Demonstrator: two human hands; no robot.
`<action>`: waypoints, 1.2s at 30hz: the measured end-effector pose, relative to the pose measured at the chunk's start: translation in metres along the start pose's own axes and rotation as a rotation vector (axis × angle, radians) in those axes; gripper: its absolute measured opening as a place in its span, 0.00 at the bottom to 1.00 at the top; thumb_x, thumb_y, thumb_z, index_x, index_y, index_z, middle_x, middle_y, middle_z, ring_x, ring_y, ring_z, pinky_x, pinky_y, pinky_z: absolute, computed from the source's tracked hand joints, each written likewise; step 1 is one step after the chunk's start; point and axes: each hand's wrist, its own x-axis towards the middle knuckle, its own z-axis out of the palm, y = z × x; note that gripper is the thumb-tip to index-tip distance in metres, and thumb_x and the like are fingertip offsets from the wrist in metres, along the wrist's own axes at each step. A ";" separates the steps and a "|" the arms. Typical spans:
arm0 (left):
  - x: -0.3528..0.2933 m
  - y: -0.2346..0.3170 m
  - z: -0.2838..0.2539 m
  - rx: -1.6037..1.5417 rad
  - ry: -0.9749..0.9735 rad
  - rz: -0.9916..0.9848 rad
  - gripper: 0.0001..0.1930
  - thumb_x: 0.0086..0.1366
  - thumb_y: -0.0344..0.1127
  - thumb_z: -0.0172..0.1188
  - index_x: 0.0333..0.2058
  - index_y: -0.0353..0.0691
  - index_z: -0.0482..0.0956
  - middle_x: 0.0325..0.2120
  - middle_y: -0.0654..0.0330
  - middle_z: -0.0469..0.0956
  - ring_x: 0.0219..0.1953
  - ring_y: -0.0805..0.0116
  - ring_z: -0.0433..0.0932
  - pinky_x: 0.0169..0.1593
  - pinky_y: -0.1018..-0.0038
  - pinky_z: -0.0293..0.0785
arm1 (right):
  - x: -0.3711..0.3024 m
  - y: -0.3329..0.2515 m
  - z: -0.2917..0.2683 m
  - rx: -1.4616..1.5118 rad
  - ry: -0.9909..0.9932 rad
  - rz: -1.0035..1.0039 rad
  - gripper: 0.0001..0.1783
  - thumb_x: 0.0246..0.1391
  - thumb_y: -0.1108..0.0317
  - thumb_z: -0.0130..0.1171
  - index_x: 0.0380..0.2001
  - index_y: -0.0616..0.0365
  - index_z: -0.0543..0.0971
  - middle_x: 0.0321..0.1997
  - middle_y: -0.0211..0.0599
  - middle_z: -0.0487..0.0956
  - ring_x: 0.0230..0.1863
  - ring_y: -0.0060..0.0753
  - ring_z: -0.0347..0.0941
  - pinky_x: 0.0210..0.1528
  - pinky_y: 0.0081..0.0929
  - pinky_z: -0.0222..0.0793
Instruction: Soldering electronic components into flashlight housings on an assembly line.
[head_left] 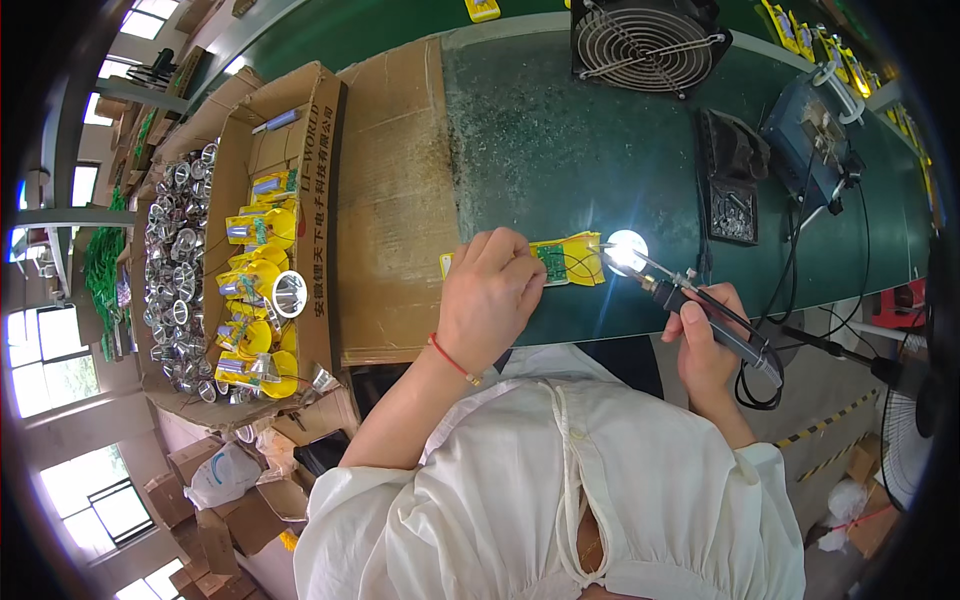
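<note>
Single head-worn fisheye view, looking steeply down from above person's own chest, facing dark green workbench top (560, 150). Sitting close over bench: forearms entering from lower edge, near bench strip filling centre. Straight edges bending toward rim; black corners framing picture. No second view sharing scene.

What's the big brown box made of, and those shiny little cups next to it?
The box looks like plain corrugated cardboard: matte brown, with folded flaps. The little cups look like metal or chrome-coated plastic, since they are silvery and mirror the light; which one cannot be told from here.
</note>
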 end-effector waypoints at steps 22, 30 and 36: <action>0.247 -0.205 -0.030 0.390 0.302 -0.727 0.21 0.49 0.45 0.63 0.39 0.41 0.73 0.36 0.54 0.75 0.41 0.58 0.75 0.43 0.67 0.72 | 0.020 0.031 -0.001 -0.198 0.169 -0.012 0.11 0.50 0.67 0.56 0.29 0.62 0.66 0.17 0.34 0.68 0.15 0.23 0.66 0.18 0.18 0.64; 0.221 -0.168 -0.123 0.471 -0.012 -0.412 0.22 0.49 0.47 0.63 0.43 0.47 0.73 0.40 0.57 0.75 0.44 0.58 0.73 0.44 0.66 0.71 | 0.031 0.031 0.004 -0.290 0.203 -0.035 0.14 0.52 0.62 0.54 0.29 0.62 0.67 0.14 0.33 0.67 0.15 0.23 0.63 0.18 0.18 0.62; 0.089 -0.151 -0.238 0.651 -0.413 -0.442 0.07 0.51 0.38 0.56 0.27 0.45 0.80 0.30 0.54 0.78 0.36 0.58 0.77 0.41 0.65 0.73 | 0.030 0.032 0.002 -0.254 0.160 -0.050 0.11 0.51 0.65 0.53 0.29 0.62 0.67 0.16 0.32 0.68 0.16 0.21 0.64 0.19 0.17 0.62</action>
